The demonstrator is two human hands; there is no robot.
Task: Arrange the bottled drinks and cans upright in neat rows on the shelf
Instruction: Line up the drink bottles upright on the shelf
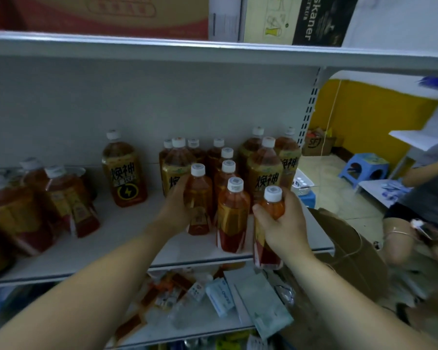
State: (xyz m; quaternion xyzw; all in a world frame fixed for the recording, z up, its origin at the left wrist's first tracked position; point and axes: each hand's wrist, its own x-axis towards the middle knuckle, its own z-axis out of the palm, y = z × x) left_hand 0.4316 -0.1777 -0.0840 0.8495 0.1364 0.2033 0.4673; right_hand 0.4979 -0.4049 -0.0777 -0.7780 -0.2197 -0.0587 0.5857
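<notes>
Bottled drink (201, 195), amber with a white cap, sits in my left hand (177, 205), fingers curled round its body. It is upright, with its base on the white shelf (127, 238). My right hand (286, 223) grips a second bottle (269, 256) of the same kind just under the cap. I see it held upright in front of the shelf's front edge, its base lower than the lip.

At 3 o'clock of the first bottle, between my hands, a third bottle (232, 218) stands free near the edge. At 12 o'clock of that one, more small bottles (228, 170) line up toward the back panel. Large bottles (266, 173) with black characters on yellow labels flank them on both sides, and a lone large bottle (124, 173) stands apart at 9 o'clock. Further at 9 o'clock I see a cluster of tilted bottles (68, 198) leaning on each other.

At 6 o'clock, the lower shelf (213, 329) carries loose packets (219, 296). At 12 o'clock, cartons (99, 13) rest on the top shelf (137, 46). At 3 o'clock are a cardboard box (349, 238), a blue stool (364, 168) and another person (420, 195).
</notes>
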